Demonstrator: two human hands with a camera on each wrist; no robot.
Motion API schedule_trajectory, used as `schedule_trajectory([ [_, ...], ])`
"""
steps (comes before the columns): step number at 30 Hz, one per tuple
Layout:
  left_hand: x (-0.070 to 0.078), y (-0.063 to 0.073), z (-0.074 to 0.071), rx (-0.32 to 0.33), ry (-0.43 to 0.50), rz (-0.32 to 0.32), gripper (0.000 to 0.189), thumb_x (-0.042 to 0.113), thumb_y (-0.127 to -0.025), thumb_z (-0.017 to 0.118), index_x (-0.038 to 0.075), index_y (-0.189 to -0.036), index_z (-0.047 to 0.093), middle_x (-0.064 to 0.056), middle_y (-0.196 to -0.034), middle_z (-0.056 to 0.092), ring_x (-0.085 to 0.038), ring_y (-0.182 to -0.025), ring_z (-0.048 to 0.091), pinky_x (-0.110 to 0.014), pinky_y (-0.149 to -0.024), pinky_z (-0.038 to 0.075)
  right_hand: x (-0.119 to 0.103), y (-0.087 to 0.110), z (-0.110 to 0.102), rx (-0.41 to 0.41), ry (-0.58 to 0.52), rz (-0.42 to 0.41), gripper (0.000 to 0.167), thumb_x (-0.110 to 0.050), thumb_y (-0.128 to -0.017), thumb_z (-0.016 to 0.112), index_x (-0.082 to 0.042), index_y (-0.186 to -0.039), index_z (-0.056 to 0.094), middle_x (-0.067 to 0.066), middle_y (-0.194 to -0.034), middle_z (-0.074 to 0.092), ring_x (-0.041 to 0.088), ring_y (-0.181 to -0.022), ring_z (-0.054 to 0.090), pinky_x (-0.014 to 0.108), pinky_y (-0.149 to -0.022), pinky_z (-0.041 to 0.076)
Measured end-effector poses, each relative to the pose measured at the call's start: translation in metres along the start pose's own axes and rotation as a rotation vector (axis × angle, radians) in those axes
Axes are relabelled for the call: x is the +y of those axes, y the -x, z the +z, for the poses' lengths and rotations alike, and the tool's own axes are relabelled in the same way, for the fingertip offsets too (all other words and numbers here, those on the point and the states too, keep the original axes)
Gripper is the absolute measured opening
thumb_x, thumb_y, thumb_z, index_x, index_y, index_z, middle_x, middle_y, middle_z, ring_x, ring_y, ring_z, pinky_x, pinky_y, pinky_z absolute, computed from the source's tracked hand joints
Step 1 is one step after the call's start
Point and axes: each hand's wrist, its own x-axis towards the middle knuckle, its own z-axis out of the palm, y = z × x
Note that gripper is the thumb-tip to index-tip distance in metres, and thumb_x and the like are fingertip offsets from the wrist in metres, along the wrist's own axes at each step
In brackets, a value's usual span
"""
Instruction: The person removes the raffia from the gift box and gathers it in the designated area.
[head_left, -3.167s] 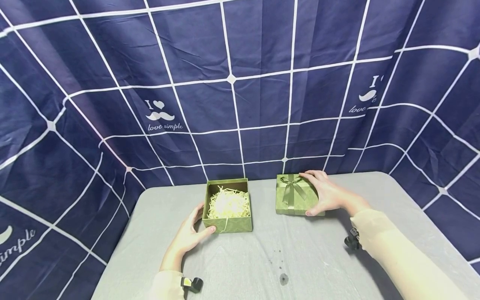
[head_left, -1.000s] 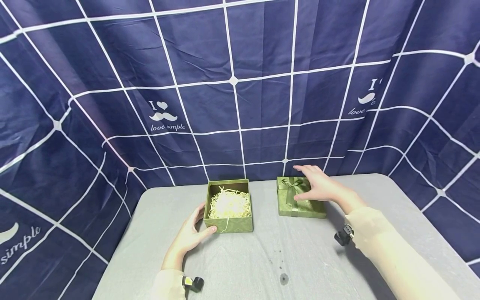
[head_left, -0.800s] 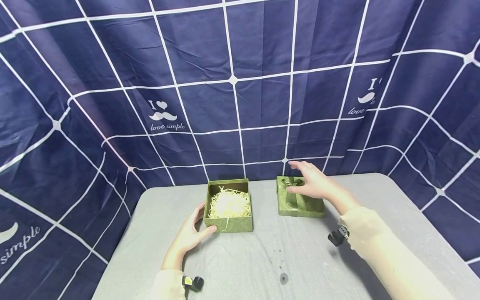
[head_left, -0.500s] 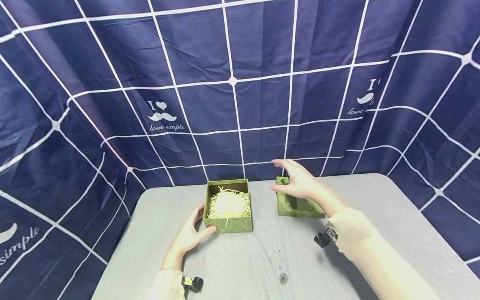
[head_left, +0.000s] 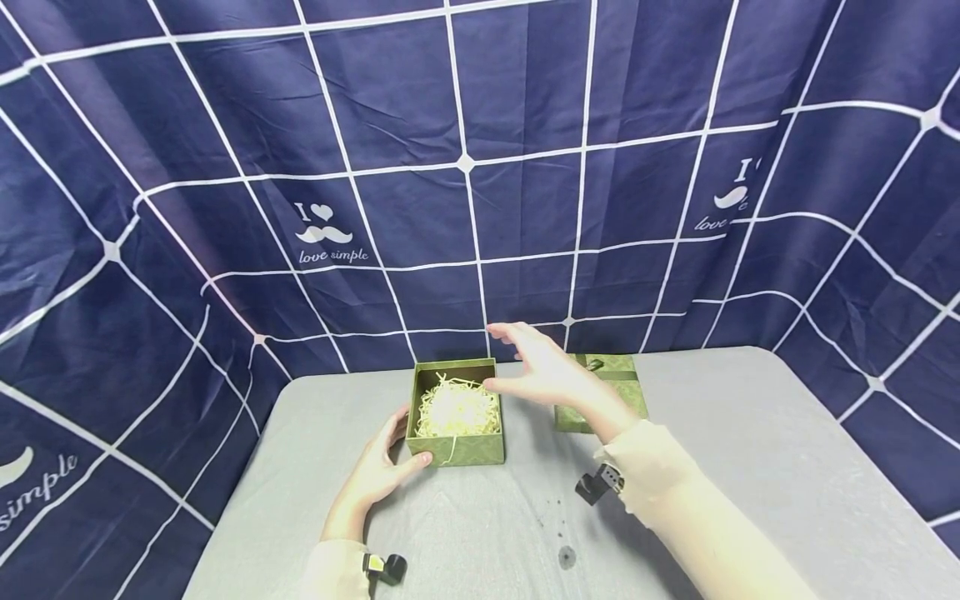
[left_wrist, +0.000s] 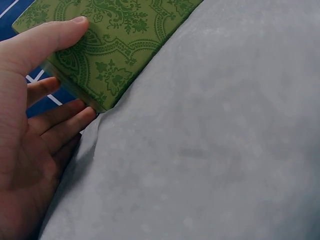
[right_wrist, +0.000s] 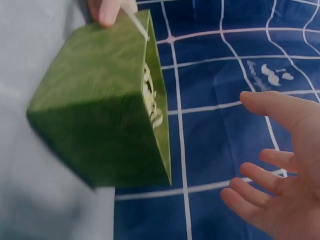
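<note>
A green gift box [head_left: 468, 452] with a leafy pattern stands on the table, its top uncovered. Pale yellow shredded paper [head_left: 456, 408] fills it, and one strand hangs over the front wall. My left hand [head_left: 377, 468] holds the front left corner, thumb on the front wall and fingers against the left side, as the left wrist view shows. Above the box's right edge hovers my right hand [head_left: 542, 371], fingers spread and nothing in them. Behind that arm lies the green lid [head_left: 628, 396] with its ribbon, partly hidden.
Grey cloth covers the table [head_left: 465, 533]; a few dark stains [head_left: 567, 557] mark it near the front. A dark blue curtain [head_left: 405, 217] with a white grid hangs around the back and sides.
My right hand has let go of the lid, risen off it and moved left to the box. The left hand and box stay in place.
</note>
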Motion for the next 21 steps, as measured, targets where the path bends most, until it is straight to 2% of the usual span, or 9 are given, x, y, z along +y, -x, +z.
schedule_trajectory([
  [8,0.000,0.000,0.001,-0.002,0.025,-0.020,0.088,0.016,-0.091,0.089,0.005,-0.165,0.043,-0.020,-0.160,0.057,-0.041,-0.146,0.055,-0.062,-0.128,0.032,-0.013,-0.010,0.023,-0.006,-0.057,-0.051,0.083,-0.026,-0.087,0.090,0.000,-0.156,0.054,0.020,-0.148,0.061,0.038,-0.136,0.061,0.051,-0.109,0.058],
  [14,-0.001,0.000,0.001,-0.001,0.017,-0.005,0.088,0.015,-0.091,0.089,0.004,-0.165,0.043,-0.021,-0.159,0.057,-0.041,-0.145,0.056,-0.062,-0.127,0.033,-0.018,-0.014,0.040,-0.040,-0.113,-0.041,0.083,-0.026,-0.088,0.089,0.000,-0.157,0.052,0.022,-0.151,0.060,0.042,-0.138,0.059,0.056,-0.110,0.057],
  [21,0.000,0.000,0.000,-0.001,0.009,0.003,0.088,0.016,-0.092,0.089,0.004,-0.166,0.043,-0.021,-0.157,0.059,-0.041,-0.144,0.057,-0.064,-0.126,0.035,-0.019,-0.018,0.067,-0.090,-0.017,-0.041,0.083,-0.030,-0.089,0.086,0.002,-0.157,0.051,0.022,-0.150,0.059,0.039,-0.137,0.060,0.052,-0.118,0.050],
])
